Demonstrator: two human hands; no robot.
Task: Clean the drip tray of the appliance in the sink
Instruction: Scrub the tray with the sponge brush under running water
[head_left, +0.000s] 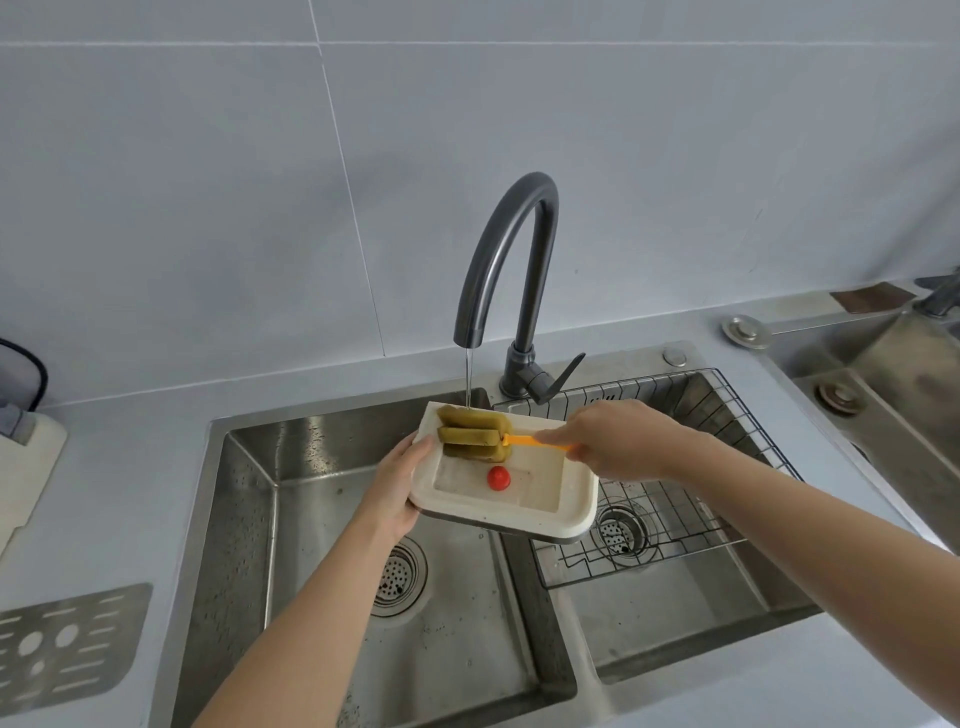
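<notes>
— One drip tray (577, 501), cream-coloured, held in the air over the sink (291, 467), right above the divider between the basins, with its far end tipped up. What's in it?

— One red knob (498, 478) near the middle of the well, and one sponge brush (474, 434), its green head pressed into the tray's far left corner. A single thin stream of water (468, 376) lands on that sponge.

— Hands?

— Two. The left hand (399, 491) grips the tray's left edge, thumb on the rim, and the other fingers are hidden beneath. The right hand (621, 441) comes in from the right and its fingers (556, 431) pinch the brush's orange handle, forefinger laid along it. Both forearms are stretched out over the sink.

— And around them?

— One dark arched faucet (511, 249) behind the tray, lever angled to the right. Two basins, two drain strainers — one in the left (397, 577), one in the right (621, 530). One wire rack (685, 457) sits in the right basin. On the grey counter (114, 457), bottom left, lies one slotted metal plate (62, 644).
</notes>
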